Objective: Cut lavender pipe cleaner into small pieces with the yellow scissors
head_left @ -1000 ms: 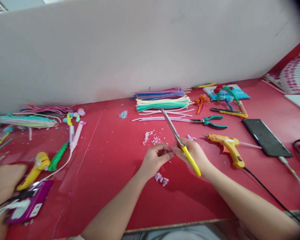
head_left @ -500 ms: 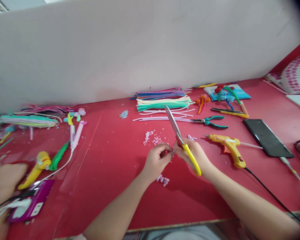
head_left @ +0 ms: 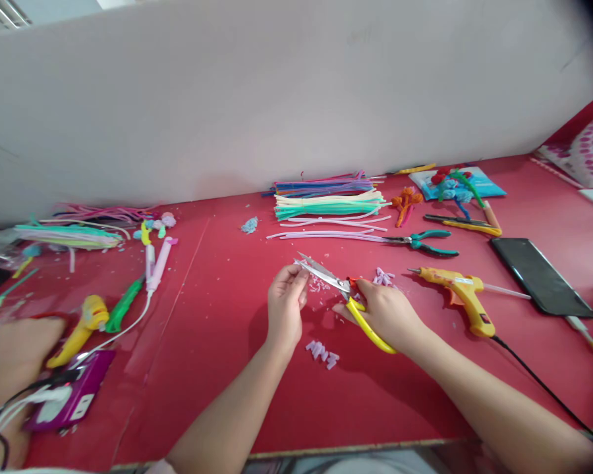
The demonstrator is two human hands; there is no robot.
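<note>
Right hand [head_left: 388,311]: curled round the yellow handles of the scissors [head_left: 344,286], firm hold. Blades slightly parted, tips toward 10 o'clock. Clock centred on the scissors' pivot, 12 being away from the wearer.

Left hand [head_left: 285,303]: at 9 o'clock, fingers bent, thumb drawn in against the fingertips just beside the blade tips. Cannot tell what, if anything, is pinched; too small.

Near field. Lilac shreds [head_left: 319,284] at 9 to 10, partly behind the blades. Cut lilac pieces [head_left: 323,354] at 7, loose cluster. Second lilac cluster [head_left: 384,276] at 3, just beyond the right hand.

Mid field. Lilac stems [head_left: 329,235] at 11, lying crosswise; their right ends meet the nose of the teal-handled pliers [head_left: 420,241] at 2. Cream-and-green bundle [head_left: 329,205] between 11 and 12; blue-and-purple bundle [head_left: 321,187] just behind it. Blue fluff [head_left: 250,225] at 10. Orange fuzzy piece [head_left: 406,199] between 1 and 2.

Outer field. Yellow glue gun [head_left: 462,288] at 3, nozzle facing left, clear stick in its rear; dark-screened phone [head_left: 541,276] beyond, cable attached. Green-handled tool [head_left: 124,306] at 9. Purple power strip [head_left: 74,395] between 8 and 9, beside another person's arm [head_left: 22,352]. All on a red tabletop [head_left: 212,329]; pale partition [head_left: 277,99] at 12.
</note>
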